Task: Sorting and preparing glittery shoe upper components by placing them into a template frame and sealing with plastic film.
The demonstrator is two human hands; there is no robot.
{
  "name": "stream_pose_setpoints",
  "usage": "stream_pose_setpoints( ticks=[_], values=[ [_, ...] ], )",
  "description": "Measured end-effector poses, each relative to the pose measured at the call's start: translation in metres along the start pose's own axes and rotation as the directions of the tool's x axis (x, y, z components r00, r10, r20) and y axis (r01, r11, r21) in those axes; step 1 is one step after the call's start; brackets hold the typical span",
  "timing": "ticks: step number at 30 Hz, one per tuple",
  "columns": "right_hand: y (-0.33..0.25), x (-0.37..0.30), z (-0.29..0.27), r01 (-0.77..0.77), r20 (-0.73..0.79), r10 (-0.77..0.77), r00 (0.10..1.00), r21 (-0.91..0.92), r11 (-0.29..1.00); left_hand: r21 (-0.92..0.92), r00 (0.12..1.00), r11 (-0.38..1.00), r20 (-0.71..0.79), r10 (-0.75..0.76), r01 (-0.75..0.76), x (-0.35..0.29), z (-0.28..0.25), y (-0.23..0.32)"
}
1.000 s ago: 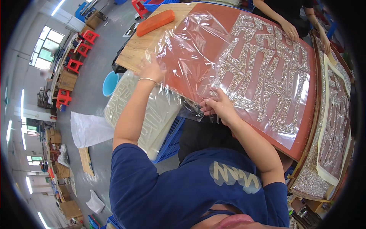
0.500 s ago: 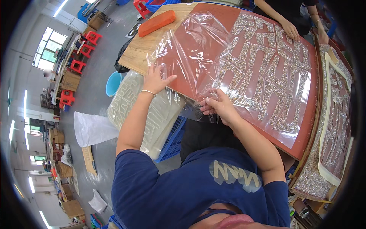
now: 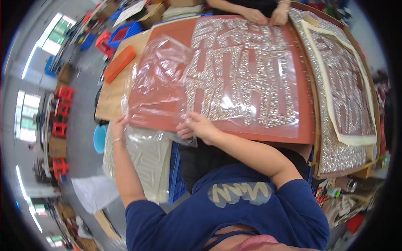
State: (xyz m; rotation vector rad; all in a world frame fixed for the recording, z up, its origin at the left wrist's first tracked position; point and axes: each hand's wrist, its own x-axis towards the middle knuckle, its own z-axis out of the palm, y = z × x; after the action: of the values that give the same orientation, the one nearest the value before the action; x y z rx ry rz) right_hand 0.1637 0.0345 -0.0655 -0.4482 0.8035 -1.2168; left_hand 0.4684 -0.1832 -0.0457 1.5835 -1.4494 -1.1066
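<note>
A clear plastic film (image 3: 161, 69) lies wrinkled over the left part of a reddish-brown board (image 3: 305, 121). My left hand (image 3: 119, 125) pinches the film's near left corner. At its near right corner, my right hand (image 3: 196, 126) grips the film's edge with bent fingers. Just right of the film, a clear sheet with silvery glitter letter-like shapes (image 3: 230, 60) lies flat on the same board. Across the board, another person's two hands (image 3: 268, 16) are close together at the sheet's far edge.
A glitter-covered tray with a cream-edged frame (image 3: 341, 140) stands at the right. An orange block (image 3: 119, 64) rests on the wooden board (image 3: 106, 102). Below my left forearm, pale sheets (image 3: 146, 163) are stacked by a blue crate (image 3: 178, 175). A light-blue bucket (image 3: 99, 139) stands on the floor.
My view has turned, so the board appears further left. My left hand has gone from spread fingers to pinching the film's corner. The other person's hands have come together.
</note>
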Motion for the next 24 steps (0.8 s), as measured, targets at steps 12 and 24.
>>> stream_pose_setpoints(
  ticks=[12,24],
  values=[
    [-0.038,-0.02,-0.003,0.054,-0.009,-0.054,0.998,-0.018,0.998,-0.708,0.951,0.635,0.213,-0.225,0.309,0.023,-0.086,-0.051],
    [-0.043,-0.031,0.004,0.037,-0.049,-0.046,0.998,-0.174,0.984,-0.521,0.942,0.822,-0.094,-0.323,0.23,0.009,-0.084,-0.058]
  ],
)
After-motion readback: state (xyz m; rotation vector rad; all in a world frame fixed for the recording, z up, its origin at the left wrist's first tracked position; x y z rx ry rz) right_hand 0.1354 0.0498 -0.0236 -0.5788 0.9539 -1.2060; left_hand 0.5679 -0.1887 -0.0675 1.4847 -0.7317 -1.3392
